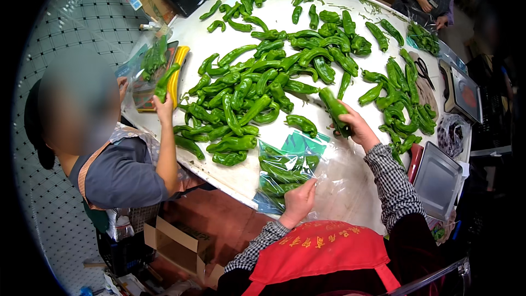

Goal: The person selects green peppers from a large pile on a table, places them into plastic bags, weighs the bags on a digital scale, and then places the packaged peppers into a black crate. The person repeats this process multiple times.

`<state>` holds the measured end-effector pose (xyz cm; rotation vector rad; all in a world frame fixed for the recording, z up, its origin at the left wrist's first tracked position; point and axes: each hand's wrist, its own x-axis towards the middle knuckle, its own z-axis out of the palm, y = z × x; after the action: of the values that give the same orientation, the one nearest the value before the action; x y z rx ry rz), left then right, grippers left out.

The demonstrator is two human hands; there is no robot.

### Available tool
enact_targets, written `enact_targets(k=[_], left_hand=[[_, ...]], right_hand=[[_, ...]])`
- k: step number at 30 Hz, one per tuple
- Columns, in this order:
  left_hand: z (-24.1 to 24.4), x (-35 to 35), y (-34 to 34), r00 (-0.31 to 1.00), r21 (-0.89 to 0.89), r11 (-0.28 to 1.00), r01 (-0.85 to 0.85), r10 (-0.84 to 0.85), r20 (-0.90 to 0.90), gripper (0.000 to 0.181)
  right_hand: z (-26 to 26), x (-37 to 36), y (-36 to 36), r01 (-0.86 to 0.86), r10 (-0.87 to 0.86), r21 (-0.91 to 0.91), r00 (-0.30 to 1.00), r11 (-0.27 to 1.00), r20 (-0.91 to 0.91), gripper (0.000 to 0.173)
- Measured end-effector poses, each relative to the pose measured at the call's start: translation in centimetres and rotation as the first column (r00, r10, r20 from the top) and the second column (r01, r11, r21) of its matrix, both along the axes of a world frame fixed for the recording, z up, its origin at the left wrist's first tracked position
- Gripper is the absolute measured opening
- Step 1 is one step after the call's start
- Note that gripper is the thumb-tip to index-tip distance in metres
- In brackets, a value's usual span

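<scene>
With my left hand [299,201] I pinch the edge of a clear plastic bag [306,142] printed in green and blue. Several long green peppers [283,170] lie inside it, side by side. The bag rests on the white tabletop at its near edge. My right hand [358,126], a little above the table and to the right of the bag, grips a green pepper [333,105]; a second one may lie beneath it, partly hidden by my fingers. A large heap of loose green peppers [254,86] spreads just beyond the bag.
Another pepper group [396,94] lies to the right, near black scissors [424,73], a scale [462,88] and a metal-topped scale [437,181]. At left, a co-worker [123,168] holds a pepper by a yellow scale [179,74]. Another person [427,0] stands far right. A cardboard box [176,244] sits below.
</scene>
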<state>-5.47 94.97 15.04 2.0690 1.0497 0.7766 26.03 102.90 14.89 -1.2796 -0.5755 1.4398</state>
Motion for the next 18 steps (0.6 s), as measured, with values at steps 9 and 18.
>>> enact_targets(k=[9, 18], left_hand=[[0.5, 0.1, 0.1, 1.000, -0.026, 1.000, -0.001, 0.001, -0.013, 0.015], [2.2, 0.6, 0.8, 0.969, -0.349, 0.935, -0.063, 0.141, 0.203, 0.019]], right_hand=[[2.8, -0.7, -6.8, 0.062, 0.058, 0.169, 0.777, 0.984, -0.626, 0.074], [7.8, -3.1, -13.6, -0.270, 0.354, 0.269, 0.870, 0.925, -0.343, 0.090]])
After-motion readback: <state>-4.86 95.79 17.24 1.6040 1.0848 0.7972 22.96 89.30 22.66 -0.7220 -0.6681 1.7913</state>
